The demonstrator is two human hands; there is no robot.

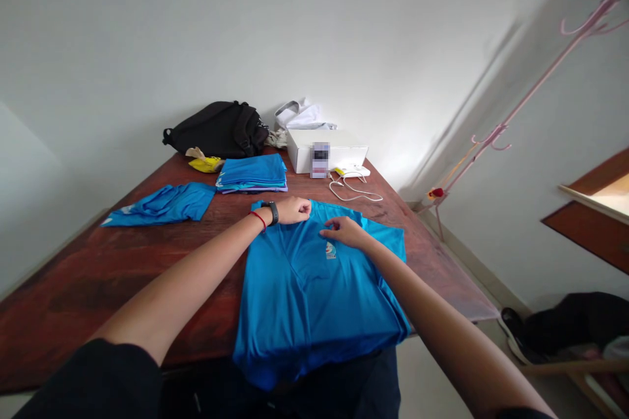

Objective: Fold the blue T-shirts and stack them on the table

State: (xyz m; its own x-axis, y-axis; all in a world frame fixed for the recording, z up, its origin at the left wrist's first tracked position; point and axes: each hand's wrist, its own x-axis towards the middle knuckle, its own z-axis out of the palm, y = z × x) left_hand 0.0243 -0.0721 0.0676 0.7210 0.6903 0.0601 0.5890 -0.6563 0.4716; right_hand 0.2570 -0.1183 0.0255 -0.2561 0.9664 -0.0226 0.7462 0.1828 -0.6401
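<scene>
A blue shirt (pixel 280 301) with a small printed logo on its chest lies front side up on the table, its lower edge hanging over the near side. At the collar, my left hand (pixel 296 209) has its fingers curled in on the fabric; a black watch (pixel 270 212) and a red cord are on that wrist. Just above the logo hovers or rests my right hand (pixel 345 232), thumb and forefinger apart with no cloth visible between them. Its other fingers are partly hidden.
A folded blue stack (pixel 252 173) and a crumpled blue garment (pixel 164 204) lie on the dark wooden table (pixel 196 281). Behind them are a black backpack (pixel 216 127), a yellow item (pixel 205 164), a white box (pixel 299 150) and a white cable (pixel 354 196). A pink coat rack (pixel 531 91) leans right.
</scene>
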